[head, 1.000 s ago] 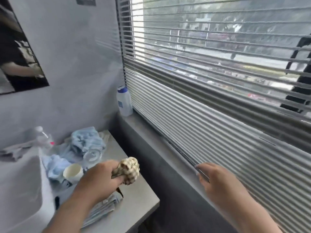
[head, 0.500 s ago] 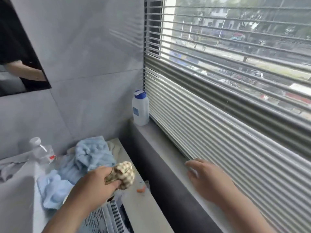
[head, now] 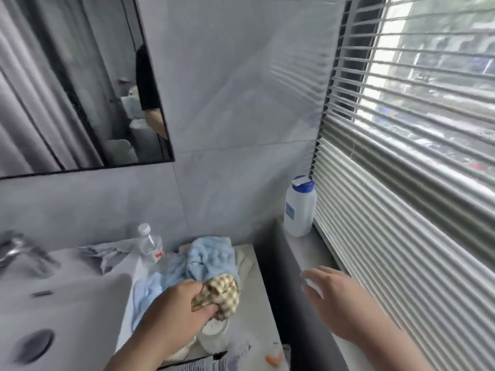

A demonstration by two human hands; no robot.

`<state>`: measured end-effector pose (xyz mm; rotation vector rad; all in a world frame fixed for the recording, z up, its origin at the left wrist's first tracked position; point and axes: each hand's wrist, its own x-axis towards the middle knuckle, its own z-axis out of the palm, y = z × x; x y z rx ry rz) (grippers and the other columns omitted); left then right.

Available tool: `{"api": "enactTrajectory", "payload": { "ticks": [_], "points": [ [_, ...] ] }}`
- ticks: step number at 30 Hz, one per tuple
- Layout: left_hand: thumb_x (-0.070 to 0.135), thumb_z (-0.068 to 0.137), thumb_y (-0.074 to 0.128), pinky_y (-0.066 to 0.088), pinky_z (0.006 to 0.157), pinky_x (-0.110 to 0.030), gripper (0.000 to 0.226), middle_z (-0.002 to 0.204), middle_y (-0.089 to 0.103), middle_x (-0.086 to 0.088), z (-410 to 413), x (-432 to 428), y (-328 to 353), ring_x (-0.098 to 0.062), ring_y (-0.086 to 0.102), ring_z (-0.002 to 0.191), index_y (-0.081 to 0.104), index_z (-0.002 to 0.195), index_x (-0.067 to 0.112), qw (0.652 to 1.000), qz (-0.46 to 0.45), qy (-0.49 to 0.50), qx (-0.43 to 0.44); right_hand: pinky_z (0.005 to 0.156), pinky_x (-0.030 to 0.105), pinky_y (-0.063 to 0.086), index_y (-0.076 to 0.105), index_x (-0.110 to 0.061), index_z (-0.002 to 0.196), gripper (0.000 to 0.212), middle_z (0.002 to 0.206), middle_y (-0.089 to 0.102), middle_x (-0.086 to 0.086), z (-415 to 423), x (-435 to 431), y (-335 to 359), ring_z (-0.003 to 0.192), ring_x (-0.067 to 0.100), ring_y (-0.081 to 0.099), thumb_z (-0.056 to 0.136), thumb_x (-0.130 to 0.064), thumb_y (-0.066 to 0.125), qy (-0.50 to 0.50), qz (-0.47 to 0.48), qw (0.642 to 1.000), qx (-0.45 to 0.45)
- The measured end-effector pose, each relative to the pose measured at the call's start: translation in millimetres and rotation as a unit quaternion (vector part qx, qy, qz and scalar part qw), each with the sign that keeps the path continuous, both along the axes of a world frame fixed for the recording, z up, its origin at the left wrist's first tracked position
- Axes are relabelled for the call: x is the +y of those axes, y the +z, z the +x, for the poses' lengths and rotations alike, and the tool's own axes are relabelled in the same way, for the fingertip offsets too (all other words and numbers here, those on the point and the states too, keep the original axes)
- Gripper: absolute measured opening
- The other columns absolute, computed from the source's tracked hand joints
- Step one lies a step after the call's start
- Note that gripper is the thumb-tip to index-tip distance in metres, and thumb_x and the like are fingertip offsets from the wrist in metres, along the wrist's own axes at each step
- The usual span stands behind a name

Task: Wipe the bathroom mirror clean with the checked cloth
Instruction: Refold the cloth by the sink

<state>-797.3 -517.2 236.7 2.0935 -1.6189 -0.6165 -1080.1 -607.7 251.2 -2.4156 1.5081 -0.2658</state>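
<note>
My left hand (head: 171,306) grips a crumpled beige checked cloth (head: 222,294) above the counter, low in the middle of the view. The black-framed mirror (head: 67,84) hangs on the grey tiled wall at the upper left, well above and left of the cloth. Over the window sill hovers my right hand (head: 340,301), fingers spread and holding nothing.
A white sink (head: 69,303) with a tap (head: 13,250) lies at the lower left. Blue towels (head: 203,261), a clear water bottle (head: 150,245) and a white cup (head: 214,333) crowd the counter. A blue-capped white bottle (head: 298,207) stands on the sill beside the window blinds (head: 401,183).
The view has swung left, bringing the mirror and sink into sight. My right hand came off the blinds and sill and now hovers open. My left hand still holds the checked cloth.
</note>
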Motion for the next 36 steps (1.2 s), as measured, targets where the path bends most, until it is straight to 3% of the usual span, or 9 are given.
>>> {"api": "enactTrajectory", "payload": {
  "ticks": [6,13,19,23,26,28,30,31,36],
  "points": [
    [0.039,0.081,0.075,0.049,0.067,-0.028,0.023,0.079,0.061,0.011,24.4,0.3,15.2,-0.003,0.058,0.072,0.058,0.072,0.027,0.994,-0.036,0.103,-0.016,0.085,0.016,0.04,0.061,-0.034,0.127,0.03,0.122,0.061,-0.018,29.5,-38.7,4.5,0.115,0.006,0.056,0.102,-0.035,0.046,0.065,-0.02,0.998,-0.016],
    [0.036,0.08,0.075,0.052,0.068,-0.031,0.019,0.078,0.064,0.012,34.1,1.9,28.6,-0.005,0.062,0.073,0.064,0.075,0.022,0.986,-0.08,0.146,0.017,0.086,0.029,0.048,0.065,-0.02,0.111,0.027,0.111,0.065,-0.007,51.7,-57.0,6.8,0.102,0.014,0.059,0.098,-0.036,0.048,0.125,-0.041,0.991,-0.028],
    [0.029,0.08,0.076,0.049,0.065,-0.027,0.013,0.074,0.066,0.02,14.8,-7.9,50.1,-0.002,0.061,0.068,0.065,0.075,0.031,0.981,-0.101,0.15,0.072,0.079,0.025,0.047,0.066,-0.035,0.102,0.015,0.101,0.064,-0.02,65.0,-66.1,29.1,0.093,-0.001,0.059,0.096,-0.036,0.052,0.148,-0.037,0.982,-0.113],
    [0.014,0.082,0.077,0.052,0.065,-0.027,0.011,0.075,0.073,0.009,-5.2,-15.6,66.3,-0.003,0.066,0.067,0.07,0.079,0.022,0.97,-0.12,0.14,0.157,0.08,0.017,0.048,0.07,-0.033,0.112,0.02,0.097,0.068,-0.022,87.9,-44.1,53.4,0.091,-0.003,0.063,0.096,-0.036,0.059,0.187,0.044,0.948,-0.254],
    [0.008,0.081,0.079,0.048,0.062,-0.021,0.02,0.073,0.074,0.01,-22.1,-14.8,77.2,0.0,0.067,0.065,0.071,0.086,0.025,0.956,-0.133,0.114,0.233,0.08,0.017,0.052,0.068,-0.044,0.103,0.015,0.096,0.07,-0.029,97.9,-28.1,69.5,0.091,0.0,0.067,0.094,-0.032,0.064,0.208,0.091,0.92,-0.318],
    [0.006,0.077,0.082,0.053,0.064,-0.029,0.022,0.076,0.075,0.005,-27.2,-12.3,80.9,-0.009,0.071,0.069,0.073,0.086,0.024,0.948,-0.14,0.098,0.269,0.08,0.016,0.053,0.066,-0.046,0.107,0.024,0.095,0.071,-0.026,99.5,-24.5,72.0,0.092,-0.001,0.067,0.092,-0.027,0.068,0.182,0.123,0.907,-0.36],
    [0.013,0.069,0.084,0.058,0.067,-0.038,0.026,0.082,0.076,-0.005,-28.8,-8.6,84.3,-0.025,0.073,0.074,0.074,0.089,0.026,0.937,-0.148,0.08,0.307,0.08,0.02,0.055,0.069,-0.033,0.114,0.023,0.097,0.074,-0.016,100.5,-25.6,71.4,0.093,0.002,0.068,0.092,-0.025,0.069,0.151,0.167,0.89,-0.396],
    [0.019,0.066,0.082,0.057,0.063,-0.033,0.026,0.08,0.076,-0.007,-28.0,-6.5,85.5,-0.027,0.072,0.07,0.074,0.091,0.024,0.927,-0.154,0.074,0.333,0.078,0.023,0.056,0.072,-0.025,0.109,0.016,0.095,0.076,-0.009,101.2,-26.1,71.3,0.089,0.006,0.07,0.093,-0.022,0.069,0.146,0.191,0.878,-0.414],
    [0.029,0.087,0.073,0.038,0.041,-0.013,0.023,0.056,0.062,0.001,-33.3,-1.3,97.0,-0.003,0.051,0.039,0.072,0.076,0.009,0.875,-0.214,0.058,0.43,0.063,0.026,0.049,0.063,-0.004,0.086,0.008,0.074,0.069,0.009,101.0,-21.9,71.2,0.066,0.018,0.063,0.094,-0.005,0.065,0.125,0.293,0.801,-0.507]
  ]
}}
